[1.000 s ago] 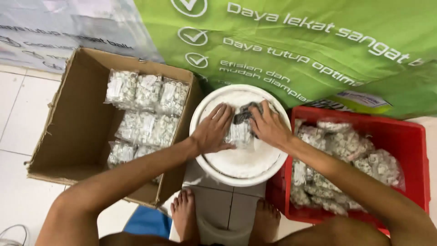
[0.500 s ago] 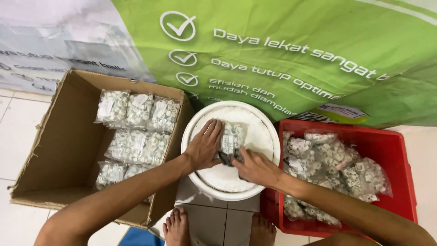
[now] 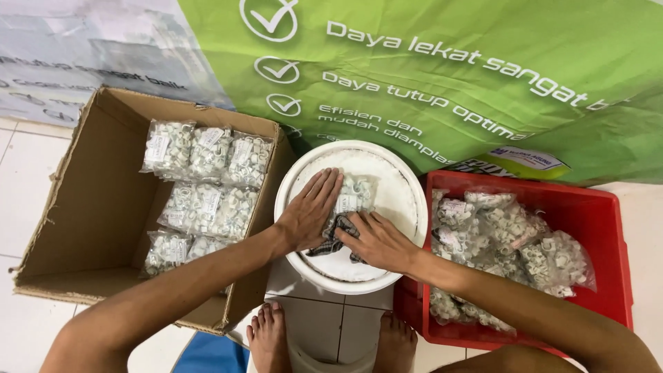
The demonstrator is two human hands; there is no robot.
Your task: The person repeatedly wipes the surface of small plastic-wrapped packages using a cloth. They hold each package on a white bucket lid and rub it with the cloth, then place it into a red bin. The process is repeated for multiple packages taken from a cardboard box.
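A person seen from above presses a clear bag of small white clips [image 3: 356,193] flat against a round white bucket lid [image 3: 400,179], which serves as a work surface. The left hand [image 3: 309,215] lies spread, palm down, on the bag's left edge, steadying it. The right hand [image 3: 376,242], just below the bag, has its fingers curled around a dark object [image 3: 330,243]. Left of the lid, a cardboard box [image 3: 90,193] holds neat rows of bags; right of it, a red crate [image 3: 594,207] holds a loose heap.
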